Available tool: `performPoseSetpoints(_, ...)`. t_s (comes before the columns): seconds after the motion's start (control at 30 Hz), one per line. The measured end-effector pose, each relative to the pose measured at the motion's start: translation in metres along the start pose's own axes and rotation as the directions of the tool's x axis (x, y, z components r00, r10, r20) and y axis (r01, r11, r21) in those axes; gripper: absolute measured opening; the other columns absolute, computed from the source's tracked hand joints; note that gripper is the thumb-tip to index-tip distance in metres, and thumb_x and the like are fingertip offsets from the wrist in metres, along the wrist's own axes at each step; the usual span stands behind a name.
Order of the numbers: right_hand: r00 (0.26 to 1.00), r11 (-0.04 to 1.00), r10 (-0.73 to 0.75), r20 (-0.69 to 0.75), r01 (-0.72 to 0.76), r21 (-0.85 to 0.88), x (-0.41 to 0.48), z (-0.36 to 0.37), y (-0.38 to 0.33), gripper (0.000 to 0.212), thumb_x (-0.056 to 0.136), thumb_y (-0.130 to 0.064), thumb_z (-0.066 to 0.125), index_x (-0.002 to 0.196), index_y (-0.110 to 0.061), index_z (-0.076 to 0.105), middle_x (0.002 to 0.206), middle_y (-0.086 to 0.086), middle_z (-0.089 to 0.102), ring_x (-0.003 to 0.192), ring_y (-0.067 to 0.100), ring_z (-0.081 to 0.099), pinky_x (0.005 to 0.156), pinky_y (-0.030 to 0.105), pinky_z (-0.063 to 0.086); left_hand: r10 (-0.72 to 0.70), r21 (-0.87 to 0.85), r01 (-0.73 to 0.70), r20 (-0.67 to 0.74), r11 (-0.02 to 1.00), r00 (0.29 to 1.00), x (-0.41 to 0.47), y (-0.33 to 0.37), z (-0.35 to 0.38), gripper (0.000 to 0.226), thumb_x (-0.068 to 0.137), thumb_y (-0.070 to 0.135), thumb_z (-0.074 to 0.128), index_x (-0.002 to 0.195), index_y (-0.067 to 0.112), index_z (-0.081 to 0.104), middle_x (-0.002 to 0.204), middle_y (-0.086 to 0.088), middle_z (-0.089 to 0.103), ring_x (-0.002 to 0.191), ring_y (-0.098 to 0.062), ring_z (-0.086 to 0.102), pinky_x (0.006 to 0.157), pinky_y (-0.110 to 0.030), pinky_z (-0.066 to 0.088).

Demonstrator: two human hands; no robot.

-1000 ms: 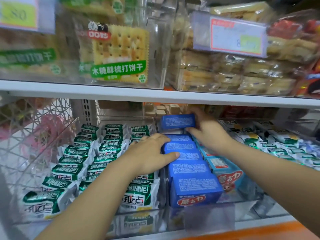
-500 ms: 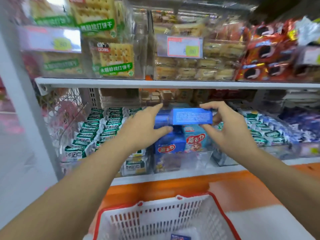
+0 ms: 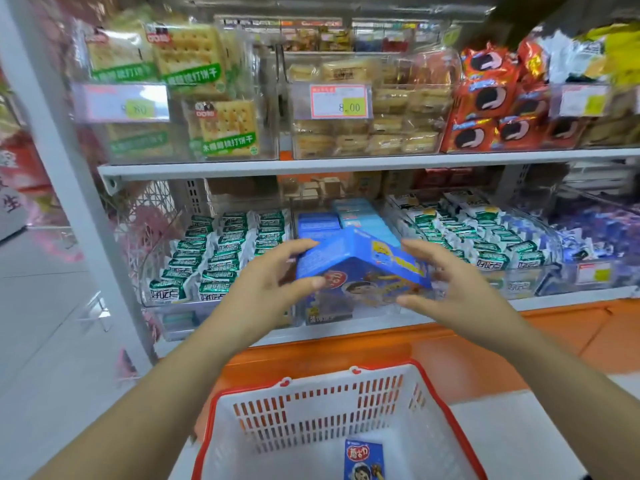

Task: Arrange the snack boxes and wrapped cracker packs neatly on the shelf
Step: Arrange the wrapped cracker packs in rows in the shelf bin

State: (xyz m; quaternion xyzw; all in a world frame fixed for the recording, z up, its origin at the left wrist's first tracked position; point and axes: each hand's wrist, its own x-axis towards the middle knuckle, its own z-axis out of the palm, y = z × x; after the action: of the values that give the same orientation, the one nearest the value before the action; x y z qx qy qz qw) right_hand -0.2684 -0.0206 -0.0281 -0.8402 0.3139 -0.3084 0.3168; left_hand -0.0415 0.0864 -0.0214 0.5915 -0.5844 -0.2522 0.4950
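A blue snack box [image 3: 360,268] hangs tilted in front of the lower shelf, one corner pointing at me. My left hand [image 3: 277,277] grips its left end, fingers on top and thumb underneath. At the box's right end my right hand [image 3: 446,282] holds it the same way. Behind it, more blue boxes [image 3: 318,221] stand in rows in a clear bin. Green-and-white wrapped cracker packs [image 3: 221,258] fill the bin to the left, and similar packs [image 3: 467,233] fill the one to the right.
A white basket with a red rim [image 3: 446,410] sits below my arms with one blue box [image 3: 363,460] in it. The upper shelf edge [image 3: 346,164] carries clear bins of crackers and orange cookie packs [image 3: 485,109]. A white upright post [image 3: 69,188] stands at the left.
The blue box has come out from the shelf toward me and turned from level to tilted. Both hands moved back with it, and the view has pulled away from the shelf.
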Motion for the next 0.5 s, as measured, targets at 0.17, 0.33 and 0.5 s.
performPoseSetpoints(0.17, 0.995, 0.945, 0.095, -0.007, -0.088, 0.315, 0.0, -0.009, 0.008, 0.042, 0.076, 0.001, 0.072, 0.107, -0.025, 0.059, 0.099, -0.009, 0.071, 0.09, 0.005, 0.068, 0.08, 0.018, 0.054, -0.075, -0.179, 0.085, 0.06, 0.98, 0.995, 0.001, -0.016, -0.007, 0.036, 0.082, 0.014, 0.062, 0.116, 0.024, 0.057, 0.117, 0.005, 0.066, 0.102, -0.006, 0.065, 0.091, -0.023, 0.051)
performPoseSetpoints(0.33, 0.983, 0.898, 0.099, -0.157, -0.02, 0.44, 0.001, -0.007, 0.001, 0.039, 0.072, -0.002, 0.075, 0.101, -0.022, 0.057, 0.103, -0.002, 0.07, 0.093, 0.01, 0.067, 0.083, 0.021, 0.054, -0.145, -0.136, 0.155, 0.081, 0.979, 0.986, 0.002, -0.027, -0.007, 0.035, 0.083, 0.015, 0.061, 0.117, 0.022, 0.058, 0.111, 0.007, 0.071, 0.104, -0.008, 0.065, 0.09, -0.022, 0.051)
performPoseSetpoints(0.5, 0.963, 0.931, 0.0, -0.269, 0.098, 0.351, -0.005, 0.002, -0.009, 0.026, 0.068, -0.017, 0.074, 0.088, -0.026, 0.06, 0.091, -0.01, 0.071, 0.088, 0.011, 0.068, 0.08, 0.023, 0.054, -0.211, -0.177, 0.226, 0.096, 0.958, 0.973, 0.005, -0.035, -0.004, 0.035, 0.083, 0.024, 0.061, 0.118, 0.022, 0.058, 0.11, 0.005, 0.071, 0.104, -0.011, 0.065, 0.098, -0.035, 0.047)
